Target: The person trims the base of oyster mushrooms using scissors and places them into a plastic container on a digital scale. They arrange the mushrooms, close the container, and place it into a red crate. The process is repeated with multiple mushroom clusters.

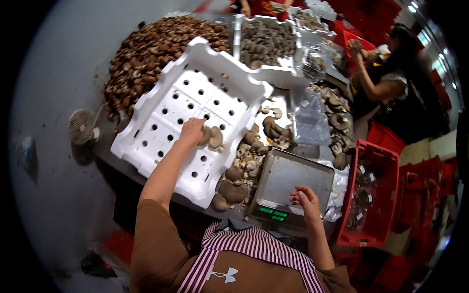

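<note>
Inside the tilted white foam crate (188, 105), which has rows of round holes in its base, my left hand (193, 131) is closed on a grey-brown oyster mushroom (205, 136). Another oyster mushroom (215, 138) lies right beside it; the undersides of my fingers are hidden. My right hand (306, 199) hovers over the near right corner of a metal-topped weighing scale (293, 178), its fingers loosely bent and apart, holding nothing. Between crate and scale lies a heap of loose oyster mushrooms (234, 191).
Brown mushrooms (146, 58) are piled beyond the crate. Another foam crate (238, 41) at the back holds grey mushrooms. Clear plastic trays (311, 117) stand behind the scale. A red basket (349, 224) with packs sits at right. A co-worker (381, 83) holds a mushroom; another person's hands (245, 10) show at the back.
</note>
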A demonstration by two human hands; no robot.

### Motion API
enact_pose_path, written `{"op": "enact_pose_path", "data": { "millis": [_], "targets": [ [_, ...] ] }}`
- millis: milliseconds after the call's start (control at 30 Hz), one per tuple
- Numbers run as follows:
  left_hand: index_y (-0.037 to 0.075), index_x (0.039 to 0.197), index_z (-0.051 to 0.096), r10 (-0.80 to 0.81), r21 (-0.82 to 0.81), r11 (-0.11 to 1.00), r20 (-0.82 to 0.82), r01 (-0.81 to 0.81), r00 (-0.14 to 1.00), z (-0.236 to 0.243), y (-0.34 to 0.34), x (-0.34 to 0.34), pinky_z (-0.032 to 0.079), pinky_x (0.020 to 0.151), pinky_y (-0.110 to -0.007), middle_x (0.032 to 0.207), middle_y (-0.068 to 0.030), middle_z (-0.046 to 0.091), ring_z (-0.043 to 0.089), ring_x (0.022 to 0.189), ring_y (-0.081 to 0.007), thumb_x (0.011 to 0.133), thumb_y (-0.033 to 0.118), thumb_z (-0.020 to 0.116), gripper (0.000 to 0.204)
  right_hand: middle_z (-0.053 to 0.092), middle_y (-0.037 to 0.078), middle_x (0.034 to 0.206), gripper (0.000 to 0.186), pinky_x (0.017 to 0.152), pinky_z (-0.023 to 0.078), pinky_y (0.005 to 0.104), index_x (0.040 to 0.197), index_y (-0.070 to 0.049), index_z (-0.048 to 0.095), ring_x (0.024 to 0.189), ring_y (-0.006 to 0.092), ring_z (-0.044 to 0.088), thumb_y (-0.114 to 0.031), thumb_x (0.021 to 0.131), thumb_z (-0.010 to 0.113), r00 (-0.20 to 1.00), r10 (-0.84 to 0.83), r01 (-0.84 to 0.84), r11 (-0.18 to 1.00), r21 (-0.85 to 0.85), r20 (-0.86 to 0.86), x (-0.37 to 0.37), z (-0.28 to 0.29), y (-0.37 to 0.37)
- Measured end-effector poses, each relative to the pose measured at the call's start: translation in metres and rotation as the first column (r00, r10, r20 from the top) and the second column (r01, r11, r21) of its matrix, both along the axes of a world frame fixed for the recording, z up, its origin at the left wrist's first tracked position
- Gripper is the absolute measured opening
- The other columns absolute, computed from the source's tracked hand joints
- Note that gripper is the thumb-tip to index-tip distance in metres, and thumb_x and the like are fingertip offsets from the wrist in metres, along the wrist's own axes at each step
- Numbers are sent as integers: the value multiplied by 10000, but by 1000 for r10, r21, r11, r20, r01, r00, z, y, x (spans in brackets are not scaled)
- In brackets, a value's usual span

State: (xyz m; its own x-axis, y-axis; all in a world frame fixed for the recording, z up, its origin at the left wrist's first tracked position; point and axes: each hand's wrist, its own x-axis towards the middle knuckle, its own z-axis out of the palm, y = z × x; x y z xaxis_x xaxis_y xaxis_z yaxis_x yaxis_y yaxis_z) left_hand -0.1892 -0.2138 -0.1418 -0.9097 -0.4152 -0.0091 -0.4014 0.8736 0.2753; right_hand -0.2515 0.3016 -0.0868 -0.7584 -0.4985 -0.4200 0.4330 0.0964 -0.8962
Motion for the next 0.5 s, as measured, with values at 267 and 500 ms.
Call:
{"op": "enact_pose_path", "data": {
  "millis": [267, 500],
  "targets": [
    [57, 1140, 659, -102, -100, 990, -28, 98, 994, -13, -12, 10, 453, 892, -494, 1000, -155, 654, 602, 983, -355, 811, 80, 555, 345, 706, 67, 991, 225, 721, 515, 277, 1153, -16, 640, 857, 139, 664, -159, 982, 608, 945, -82, 132, 981, 140, -317, -42, -10, -3],
    [48, 1141, 649, -182, 40, 979, -255, 199, 949, 15, 2, 12, 472, 922, -464, 1050, -165, 643, 597, 1021, -355, 780, 118, 619, 369, 631, 106, 1042, 237, 850, 473, 441, 1084, -66, 658, 1019, 323, 588, -123, 855, 685, 273, 509, 294, 764, 575, -816, -180, -23, -47]
  ]
}}
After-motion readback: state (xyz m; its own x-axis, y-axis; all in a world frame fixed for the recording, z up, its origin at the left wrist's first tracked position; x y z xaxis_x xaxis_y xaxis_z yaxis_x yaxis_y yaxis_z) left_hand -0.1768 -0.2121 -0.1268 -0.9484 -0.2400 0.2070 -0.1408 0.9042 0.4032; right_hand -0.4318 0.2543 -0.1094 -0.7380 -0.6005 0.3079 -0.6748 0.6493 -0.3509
